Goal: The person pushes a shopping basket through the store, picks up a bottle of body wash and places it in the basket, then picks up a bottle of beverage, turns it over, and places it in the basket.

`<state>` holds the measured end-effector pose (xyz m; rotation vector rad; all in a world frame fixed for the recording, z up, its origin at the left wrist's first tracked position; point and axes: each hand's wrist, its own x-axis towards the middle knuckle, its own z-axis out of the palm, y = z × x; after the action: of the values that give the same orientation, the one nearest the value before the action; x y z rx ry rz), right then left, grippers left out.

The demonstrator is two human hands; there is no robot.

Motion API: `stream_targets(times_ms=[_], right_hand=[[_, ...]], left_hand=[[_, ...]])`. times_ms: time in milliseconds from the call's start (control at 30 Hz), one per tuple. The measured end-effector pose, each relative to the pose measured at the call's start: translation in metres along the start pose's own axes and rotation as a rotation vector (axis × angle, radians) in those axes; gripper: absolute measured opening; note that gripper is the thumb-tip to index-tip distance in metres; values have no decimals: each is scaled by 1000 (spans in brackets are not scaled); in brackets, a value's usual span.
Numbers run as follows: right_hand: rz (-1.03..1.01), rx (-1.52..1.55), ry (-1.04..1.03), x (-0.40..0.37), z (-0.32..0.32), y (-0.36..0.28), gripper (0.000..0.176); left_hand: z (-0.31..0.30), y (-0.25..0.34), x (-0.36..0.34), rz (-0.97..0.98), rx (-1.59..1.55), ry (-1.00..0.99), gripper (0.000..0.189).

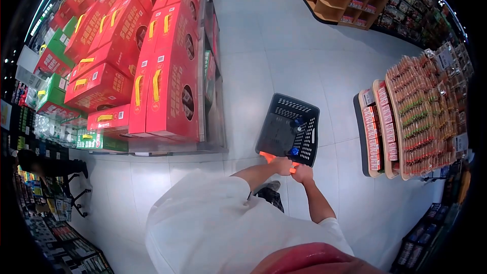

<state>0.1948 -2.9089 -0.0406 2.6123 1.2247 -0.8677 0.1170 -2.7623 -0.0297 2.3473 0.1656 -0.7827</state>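
A dark grey shopping basket [265,134] with slotted walls is in front of my body, tilted slightly in view. Its orange handle [266,156] runs along the side nearest me. My left hand [280,166] is closed around the handle's left part. Close beside it, my right hand [303,173] grips the right end, where a bit of orange shows between the hands. Inside the basket lie two items with blue parts, perhaps bottles: one clear and blue [298,124] against the right wall, one blue [294,150] near the handle.
Red gift boxes [172,71] with yellow handles are stacked on a display at left. To the right stands a rounded shelf of packaged snacks [421,116]. A wooden shelf unit [324,2] is farther off. Another person [45,165] is at far left by a cart [63,207].
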Motion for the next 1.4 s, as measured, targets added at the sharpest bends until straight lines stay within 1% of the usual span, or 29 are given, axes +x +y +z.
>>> stream_targets(times_ms=[167, 267, 300, 400, 433, 500, 633, 700, 733, 833, 900, 967, 1067, 1133, 1233, 1400], right_hand=[[-91, 11, 20, 49, -36, 29, 28], [-144, 11, 46, 76, -65, 38, 29], [-157, -12, 62, 88, -71, 43, 29], [-205, -24, 54, 127, -87, 59, 28], [-202, -25, 54, 138, -96, 62, 26], [-263, -46, 132, 160, -111, 71, 24], [-339, -2, 185, 198, -128, 83, 20], [-370, 4, 236, 218, -137, 87, 19], [-377, -13, 228, 229, -145, 90, 19], [-394, -47, 164, 250, -163, 93, 18], [-410, -48, 108, 268, -181, 92, 18], [-415, -51, 139, 294, -185, 95, 21], [-398, -51, 110, 318, -205, 95, 23], [-385, -70, 87, 339, -227, 91, 23], [-411, -98, 125, 369, -254, 89, 23], [-362, -122, 6, 429, -304, 77, 26]], left_hand=[[-43, -1, 39, -51, -50, 27, 44], [-55, -14, 72, -68, -36, 86, 44], [-58, -19, 82, -79, -14, 158, 42], [-98, -13, 93, -140, -57, 171, 43], [-108, -16, 103, -155, -15, 182, 43], [-125, -19, 121, -179, 62, 201, 44], [-164, -22, 140, -223, 23, 176, 43], [-179, -25, 151, -250, 29, 200, 43], [-188, -26, 160, -259, 31, 218, 43], [-207, -35, 176, -294, -20, 175, 42], [-217, -45, 185, -288, -13, 234, 43], [-230, -56, 197, -266, -21, 296, 43], [-261, -62, 209, -280, -77, 290, 41], [-281, -74, 223, -289, -56, 275, 39], [-307, -93, 239, -279, -57, 298, 38], [-370, -124, 270, -300, -85, 325, 38]])
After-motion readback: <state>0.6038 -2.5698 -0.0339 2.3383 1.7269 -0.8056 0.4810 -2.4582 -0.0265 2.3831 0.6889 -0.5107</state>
